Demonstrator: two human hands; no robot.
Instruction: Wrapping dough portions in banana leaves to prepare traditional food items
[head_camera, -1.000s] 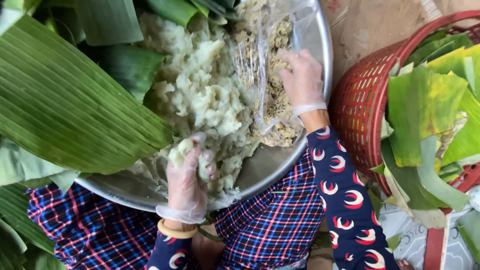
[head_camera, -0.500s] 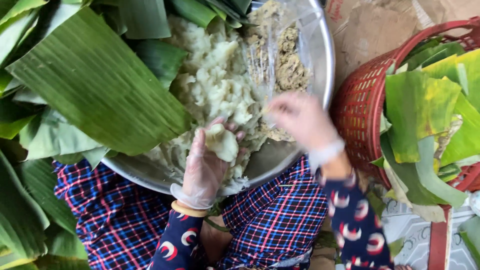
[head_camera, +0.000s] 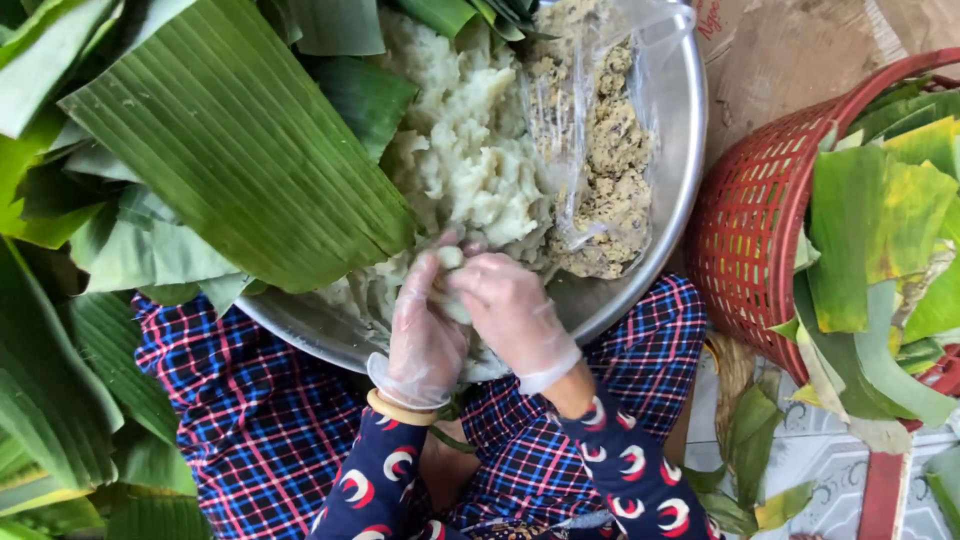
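Both hands wear thin clear plastic gloves and meet over the near rim of a large metal basin (head_camera: 678, 150). My left hand (head_camera: 425, 330) cups a small lump of pale sticky dough (head_camera: 447, 262). My right hand (head_camera: 512, 310) presses onto that same lump from the right, fingers curled over it. Behind them the basin holds a heap of white mashed dough (head_camera: 470, 160). Beside the heap lies a clear plastic bag of crumbly yellowish filling (head_camera: 605, 150).
Large green banana leaves (head_camera: 240, 140) overhang the basin's left side and pile up at the left. A red plastic basket (head_camera: 755, 220) with cut leaf pieces stands at the right. My lap in checked cloth is below the basin.
My right hand has left the filling bag and come left to join the left hand. The left hand lifted a dough lump, and both now close around it.
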